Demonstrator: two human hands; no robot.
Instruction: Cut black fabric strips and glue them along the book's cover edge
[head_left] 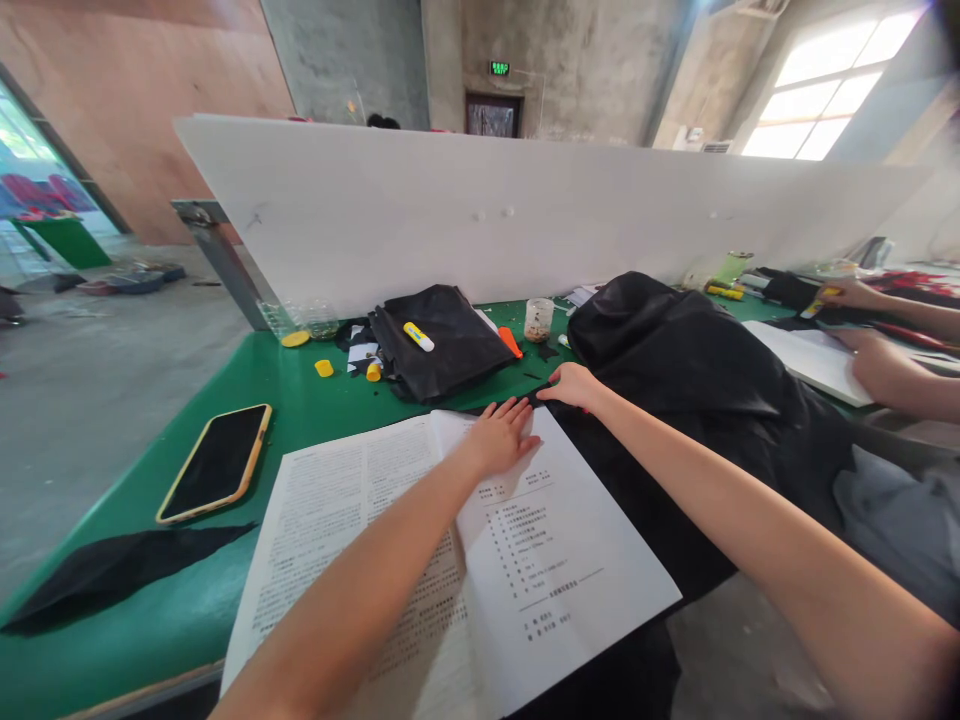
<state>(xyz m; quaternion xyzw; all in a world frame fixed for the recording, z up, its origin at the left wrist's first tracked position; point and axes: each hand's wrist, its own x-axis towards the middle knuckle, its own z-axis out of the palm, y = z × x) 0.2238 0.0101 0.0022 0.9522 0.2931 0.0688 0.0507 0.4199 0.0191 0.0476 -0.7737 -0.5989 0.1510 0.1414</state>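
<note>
An open book (577, 560) with printed pages lies in front of me on black sheet material (637, 480). My left hand (499, 437) rests flat on the top of the right-hand page, fingers stretched toward the page's upper edge. Just beyond that page's top right corner, my right hand (571, 388) pinches the edge of the black material, thumb and fingers together. The black material runs out from under the book's right side and below its lower edge.
A phone (217, 465) and a black scrap (120, 570) lie left. Beyond the book are a folded black stack (442, 340) with a glue stick (418, 336), an orange cutter (510, 342) and a jar (538, 320). A black heap (690, 350) and a co-worker's hands (870, 350) are right.
</note>
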